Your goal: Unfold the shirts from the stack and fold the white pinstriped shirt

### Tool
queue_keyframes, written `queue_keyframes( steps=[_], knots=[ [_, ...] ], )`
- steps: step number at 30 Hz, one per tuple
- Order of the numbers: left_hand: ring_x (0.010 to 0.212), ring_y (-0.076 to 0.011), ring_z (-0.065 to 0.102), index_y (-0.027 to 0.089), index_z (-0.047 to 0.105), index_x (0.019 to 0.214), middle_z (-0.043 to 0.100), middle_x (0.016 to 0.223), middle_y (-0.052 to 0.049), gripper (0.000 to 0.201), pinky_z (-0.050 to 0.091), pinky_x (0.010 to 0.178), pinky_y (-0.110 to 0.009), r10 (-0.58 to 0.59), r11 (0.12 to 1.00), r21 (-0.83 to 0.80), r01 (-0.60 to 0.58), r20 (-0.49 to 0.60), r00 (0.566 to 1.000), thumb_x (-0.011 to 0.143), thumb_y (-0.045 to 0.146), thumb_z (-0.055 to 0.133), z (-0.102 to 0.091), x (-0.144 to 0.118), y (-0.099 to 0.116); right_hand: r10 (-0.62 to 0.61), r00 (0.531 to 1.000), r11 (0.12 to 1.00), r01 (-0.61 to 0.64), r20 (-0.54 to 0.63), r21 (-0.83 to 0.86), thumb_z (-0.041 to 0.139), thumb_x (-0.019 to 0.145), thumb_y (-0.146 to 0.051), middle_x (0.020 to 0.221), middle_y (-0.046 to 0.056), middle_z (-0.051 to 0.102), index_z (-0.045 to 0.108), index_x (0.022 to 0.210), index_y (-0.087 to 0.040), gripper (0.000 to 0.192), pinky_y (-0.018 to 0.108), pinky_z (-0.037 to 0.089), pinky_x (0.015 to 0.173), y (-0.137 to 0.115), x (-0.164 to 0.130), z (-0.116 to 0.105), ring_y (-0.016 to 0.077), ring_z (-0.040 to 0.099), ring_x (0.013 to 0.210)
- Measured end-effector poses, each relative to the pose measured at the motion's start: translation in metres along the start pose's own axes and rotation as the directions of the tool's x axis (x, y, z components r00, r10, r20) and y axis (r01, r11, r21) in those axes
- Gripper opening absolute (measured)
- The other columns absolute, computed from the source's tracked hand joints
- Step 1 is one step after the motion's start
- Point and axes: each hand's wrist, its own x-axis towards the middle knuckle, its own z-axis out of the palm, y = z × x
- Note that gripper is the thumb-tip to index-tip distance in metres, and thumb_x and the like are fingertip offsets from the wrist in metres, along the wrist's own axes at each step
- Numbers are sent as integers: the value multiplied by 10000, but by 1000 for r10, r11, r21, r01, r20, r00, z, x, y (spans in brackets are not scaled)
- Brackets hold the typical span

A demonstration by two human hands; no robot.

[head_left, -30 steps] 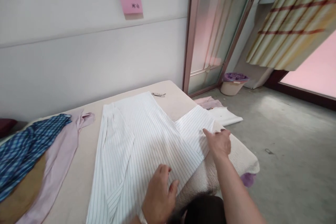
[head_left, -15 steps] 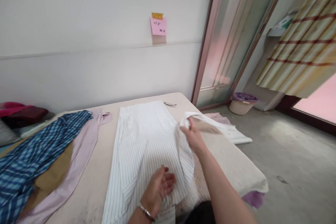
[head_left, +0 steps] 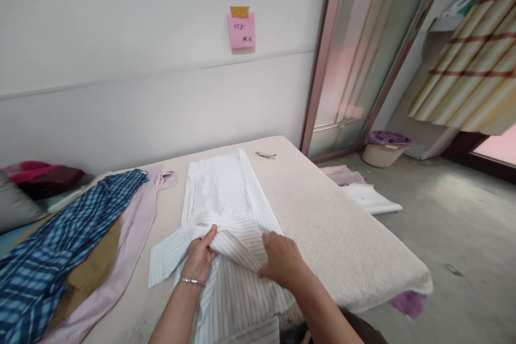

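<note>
A white shirt (head_left: 226, 183) with thin dark stripes lies lengthwise, part folded, with one sleeve (head_left: 169, 252) laid across it and its end out to the left. My left hand (head_left: 199, 259), a bracelet at its wrist, pinches bunched striped cloth near the shirt's middle, thumb on top. On the shirt's right side my right hand (head_left: 284, 260) touches the cloth, its fingers bent and the thumb apart from them. Cloth under that palm is hidden.
The shirt is on a bed with a cream cover (head_left: 334, 236). Left of it lie a pink garment (head_left: 133, 236), a brown one (head_left: 91, 258) and a blue plaid one (head_left: 80, 226). Eyeglasses (head_left: 266, 155) rest near the wall. A bin (head_left: 382, 155) stands on the floor.
My right hand has come down and left from the raised sleeve, which now lies across the shirt. My left hand has moved up and left, from open to pinching the cloth.
</note>
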Motion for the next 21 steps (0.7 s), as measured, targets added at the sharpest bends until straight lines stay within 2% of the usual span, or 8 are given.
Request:
queue_keyframes(
  steps=[3,6,8,11,12,14,17,21],
  knots=[
    [768,-199,728,136,708,989,764,891,-107,405,575,641,-283,-41,984,168,52,-70,997,803,490,775,-10,-6,9,-49,998,999,49,47,14,914,573,-472,1195,153,611,605,1175,-138,754,433,455,918,-11,-3,18,351,594,1105],
    [539,-178,661,132,669,768,718,672,-100,521,460,473,-236,-56,814,577,58,-23,998,754,647,749,-19,-17,32,-81,996,997,82,42,-13,781,764,-253,1262,166,584,592,1213,-149,498,433,434,968,-22,-1,29,336,560,1179],
    [484,-159,627,145,632,692,700,625,-91,545,409,448,-219,-11,673,736,-72,107,994,757,679,720,-14,-15,51,-117,992,992,118,36,-32,607,818,-68,1200,156,607,620,1141,-146,332,415,454,930,-30,2,32,308,588,1123],
    [588,-154,667,153,640,746,728,706,-82,462,478,548,-227,96,647,719,-253,252,963,812,607,698,24,17,74,-194,981,980,194,3,-49,527,822,-32,1147,164,618,625,1126,-129,334,421,480,884,-42,6,38,309,603,1057],
    [649,-162,690,150,638,777,735,740,-84,405,502,592,-231,99,666,704,-248,246,964,824,545,713,43,36,77,-216,976,974,216,-4,-66,535,821,-46,1139,173,619,620,1145,-116,343,428,485,876,-44,7,41,317,603,1048],
    [708,-159,703,142,618,826,729,760,-74,286,520,645,-236,82,698,702,-143,120,989,852,407,722,83,80,76,-269,963,958,267,-2,-102,550,817,-67,1104,183,628,618,1160,-91,351,436,493,866,-47,8,49,323,606,1030],
    [665,-154,682,113,601,894,682,700,-50,219,531,650,-259,31,675,737,-28,9,999,878,300,714,136,142,55,-329,944,940,327,-6,-96,538,818,-83,1031,174,652,637,1118,-97,315,443,506,852,-45,11,55,315,629,976],
    [682,-119,642,110,630,1015,672,844,-29,236,555,635,-266,-32,636,770,57,-48,998,951,336,645,174,191,19,-290,953,957,292,92,-2,585,740,-80,977,166,687,654,1076,-116,344,441,539,792,-41,20,47,325,675,912]
  ],
)
